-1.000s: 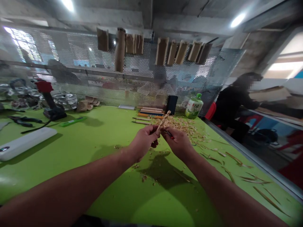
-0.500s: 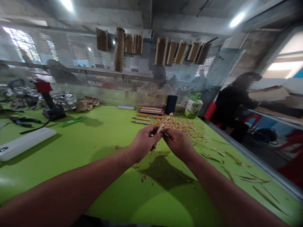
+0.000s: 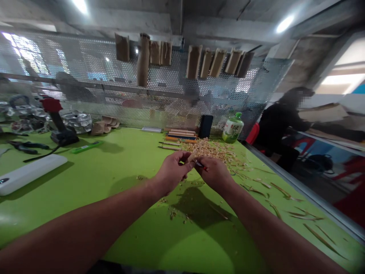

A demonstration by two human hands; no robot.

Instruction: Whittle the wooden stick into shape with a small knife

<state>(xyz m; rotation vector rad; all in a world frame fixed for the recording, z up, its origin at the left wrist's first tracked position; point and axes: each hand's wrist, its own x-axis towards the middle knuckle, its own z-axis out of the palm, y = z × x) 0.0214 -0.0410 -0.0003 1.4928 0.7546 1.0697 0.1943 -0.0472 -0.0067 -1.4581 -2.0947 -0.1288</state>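
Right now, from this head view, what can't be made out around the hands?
Head view only:
- Lower end of the carved wooden stick: hidden by the left hand.
- Tip of the small red-marked tool: hidden by the right hand, and too small to identify.
- Label on the green-capped bottle: too small to read.
- Hands of the seated person: too far and blurred to make out.

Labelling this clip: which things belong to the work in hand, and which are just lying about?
In use:
pale carved wooden stick in left hand
small red-handled knife in right hand
pale wood shavings

Lying about:
white oblong device
green-capped plastic bottle
black-handled pliers
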